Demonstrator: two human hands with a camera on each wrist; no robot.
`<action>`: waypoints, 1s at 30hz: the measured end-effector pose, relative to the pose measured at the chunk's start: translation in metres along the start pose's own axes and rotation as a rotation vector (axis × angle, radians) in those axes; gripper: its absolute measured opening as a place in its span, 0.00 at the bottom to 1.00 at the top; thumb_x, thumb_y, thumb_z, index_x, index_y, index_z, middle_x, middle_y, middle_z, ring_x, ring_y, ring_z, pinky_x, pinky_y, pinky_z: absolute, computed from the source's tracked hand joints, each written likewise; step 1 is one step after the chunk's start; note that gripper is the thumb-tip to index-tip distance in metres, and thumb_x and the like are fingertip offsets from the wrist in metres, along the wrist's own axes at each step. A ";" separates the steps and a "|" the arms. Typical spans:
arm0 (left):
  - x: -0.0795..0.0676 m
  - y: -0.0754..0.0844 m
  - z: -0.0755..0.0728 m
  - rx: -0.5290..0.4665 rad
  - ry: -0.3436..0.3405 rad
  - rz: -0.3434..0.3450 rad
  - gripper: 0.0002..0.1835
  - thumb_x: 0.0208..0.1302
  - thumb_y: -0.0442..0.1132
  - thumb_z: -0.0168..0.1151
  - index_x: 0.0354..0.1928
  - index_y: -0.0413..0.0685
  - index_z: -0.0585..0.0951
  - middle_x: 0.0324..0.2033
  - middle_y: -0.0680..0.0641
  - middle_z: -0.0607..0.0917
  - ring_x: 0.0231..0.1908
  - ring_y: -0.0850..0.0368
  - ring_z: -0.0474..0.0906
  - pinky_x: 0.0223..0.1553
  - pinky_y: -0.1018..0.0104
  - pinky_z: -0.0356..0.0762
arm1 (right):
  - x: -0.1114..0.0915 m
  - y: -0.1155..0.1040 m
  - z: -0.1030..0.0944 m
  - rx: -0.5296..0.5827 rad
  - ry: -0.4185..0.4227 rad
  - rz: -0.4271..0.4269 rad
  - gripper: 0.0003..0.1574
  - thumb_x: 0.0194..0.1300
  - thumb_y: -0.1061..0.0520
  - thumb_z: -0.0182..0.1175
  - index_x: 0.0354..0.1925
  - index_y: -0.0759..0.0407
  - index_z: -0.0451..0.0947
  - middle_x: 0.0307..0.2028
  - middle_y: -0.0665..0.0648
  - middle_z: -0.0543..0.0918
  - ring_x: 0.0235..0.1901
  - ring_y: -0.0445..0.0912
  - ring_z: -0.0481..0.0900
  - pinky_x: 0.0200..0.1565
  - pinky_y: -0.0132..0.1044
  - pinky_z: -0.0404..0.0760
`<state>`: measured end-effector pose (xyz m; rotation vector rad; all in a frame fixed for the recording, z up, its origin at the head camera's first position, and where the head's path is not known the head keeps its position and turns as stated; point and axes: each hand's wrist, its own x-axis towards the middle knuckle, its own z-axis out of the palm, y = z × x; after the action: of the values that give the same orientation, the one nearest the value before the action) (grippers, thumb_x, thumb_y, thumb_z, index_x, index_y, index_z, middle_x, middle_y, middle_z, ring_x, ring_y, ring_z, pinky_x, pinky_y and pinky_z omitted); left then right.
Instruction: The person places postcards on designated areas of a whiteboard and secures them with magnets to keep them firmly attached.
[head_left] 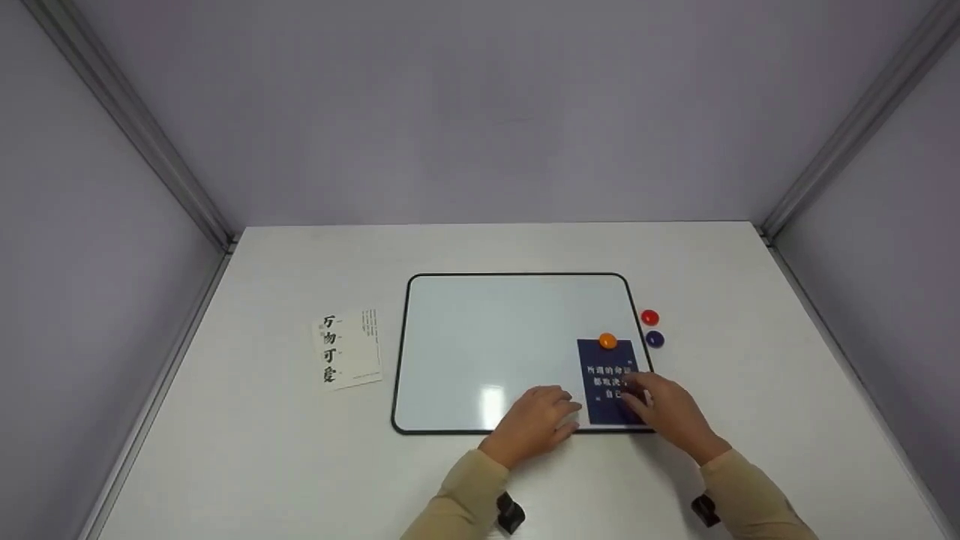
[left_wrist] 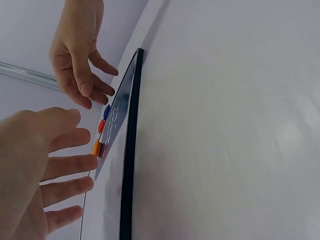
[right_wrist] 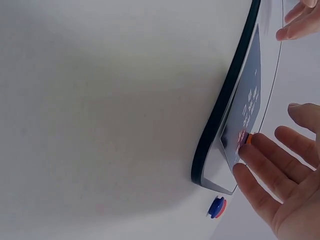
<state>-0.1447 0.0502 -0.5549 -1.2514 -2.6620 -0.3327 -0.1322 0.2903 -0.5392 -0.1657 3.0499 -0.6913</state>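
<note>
A dark blue card (head_left: pixel 602 405) with white lettering lies on the lower right of a whiteboard (head_left: pixel 480 345) with a black rim. An orange round magnet (head_left: pixel 607 341) sits on the card's top edge. My right hand (head_left: pixel 673 414) hovers over the card's right side, fingers slightly bent and nothing in them. In the right wrist view, its fingertips (right_wrist: pixel 248 151) overlap the card near the magnet. My left hand (head_left: pixel 531 424) is over the board's front rim, just left of the card. The left wrist view shows its fingers (left_wrist: pixel 70 165) spread and holding nothing.
Right of the board, a red magnet (head_left: pixel 650 317) and a dark blue magnet (head_left: pixel 655 339) rest on the white table (head_left: pixel 300 465). To the board's left lies a cream card (head_left: pixel 352 352) with black characters. Grey panels (head_left: pixel 480 112) enclose the table at the back and sides.
</note>
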 end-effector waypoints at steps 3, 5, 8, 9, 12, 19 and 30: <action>-0.003 -0.001 0.000 -0.016 -0.010 -0.009 0.15 0.70 0.48 0.53 0.52 0.54 0.82 0.50 0.53 0.85 0.55 0.59 0.80 0.61 0.66 0.76 | -0.005 0.001 0.000 -0.032 -0.021 -0.005 0.22 0.65 0.54 0.62 0.55 0.62 0.77 0.53 0.63 0.83 0.54 0.58 0.81 0.58 0.55 0.79; -0.005 -0.001 0.000 -0.032 -0.019 -0.016 0.15 0.71 0.48 0.53 0.53 0.54 0.82 0.51 0.53 0.85 0.56 0.59 0.79 0.62 0.65 0.76 | -0.007 0.003 0.001 -0.052 -0.032 -0.018 0.23 0.65 0.54 0.61 0.56 0.61 0.76 0.55 0.63 0.81 0.57 0.59 0.79 0.60 0.56 0.77; -0.009 -0.003 -0.001 -0.044 -0.019 -0.029 0.16 0.71 0.48 0.52 0.53 0.54 0.82 0.52 0.53 0.85 0.57 0.58 0.79 0.63 0.65 0.75 | -0.009 0.007 0.003 -0.090 -0.030 -0.061 0.23 0.65 0.53 0.62 0.56 0.59 0.76 0.56 0.63 0.80 0.57 0.59 0.79 0.59 0.55 0.77; -0.010 -0.004 -0.001 -0.047 -0.013 -0.032 0.16 0.71 0.49 0.52 0.53 0.54 0.82 0.52 0.53 0.85 0.57 0.58 0.79 0.63 0.65 0.75 | -0.010 0.009 0.004 -0.105 -0.024 -0.084 0.23 0.64 0.53 0.62 0.56 0.59 0.76 0.56 0.63 0.80 0.57 0.58 0.79 0.59 0.55 0.78; -0.013 -0.007 -0.001 -0.050 0.021 -0.031 0.15 0.70 0.48 0.54 0.52 0.53 0.82 0.50 0.52 0.85 0.57 0.57 0.79 0.62 0.64 0.76 | -0.013 0.013 0.007 -0.157 -0.014 -0.156 0.25 0.64 0.51 0.63 0.58 0.57 0.76 0.58 0.62 0.78 0.58 0.58 0.78 0.59 0.53 0.79; -0.017 -0.015 -0.004 -0.058 0.053 -0.055 0.14 0.69 0.46 0.56 0.51 0.51 0.83 0.48 0.51 0.86 0.54 0.56 0.80 0.60 0.63 0.78 | -0.016 0.020 0.010 -0.238 -0.086 -0.278 0.31 0.64 0.46 0.62 0.64 0.48 0.71 0.67 0.60 0.71 0.65 0.59 0.72 0.63 0.53 0.75; -0.026 -0.026 -0.009 -0.061 0.080 -0.106 0.15 0.70 0.47 0.55 0.52 0.51 0.83 0.49 0.51 0.86 0.56 0.56 0.80 0.61 0.62 0.77 | -0.016 0.021 0.011 -0.220 -0.154 -0.275 0.33 0.66 0.44 0.59 0.67 0.44 0.67 0.71 0.60 0.64 0.69 0.61 0.66 0.66 0.56 0.71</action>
<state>-0.1476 0.0125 -0.5558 -1.0914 -2.6742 -0.4727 -0.1179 0.3061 -0.5584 -0.6189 2.9729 -0.3268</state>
